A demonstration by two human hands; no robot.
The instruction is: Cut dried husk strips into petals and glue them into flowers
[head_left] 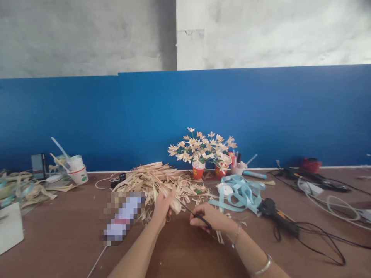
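Note:
My left hand (164,207) is closed on a pale dried husk piece (176,205) in front of the husk pile. Black-handled scissors (203,220) are in my right hand (209,217), just to the right; their blades point up and left to the husk. Behind my hands spreads a heap of dried husk strips (153,173). Pale flowers (199,144) stand in red and white cups (198,170) at the back of the table.
Light blue ribbon (240,191) lies right of the pile, beside a black tool (278,220) with a cord. A pixelated object (123,220) lies left. White cables (330,204) coil at right; a white cup (78,172) stands far left.

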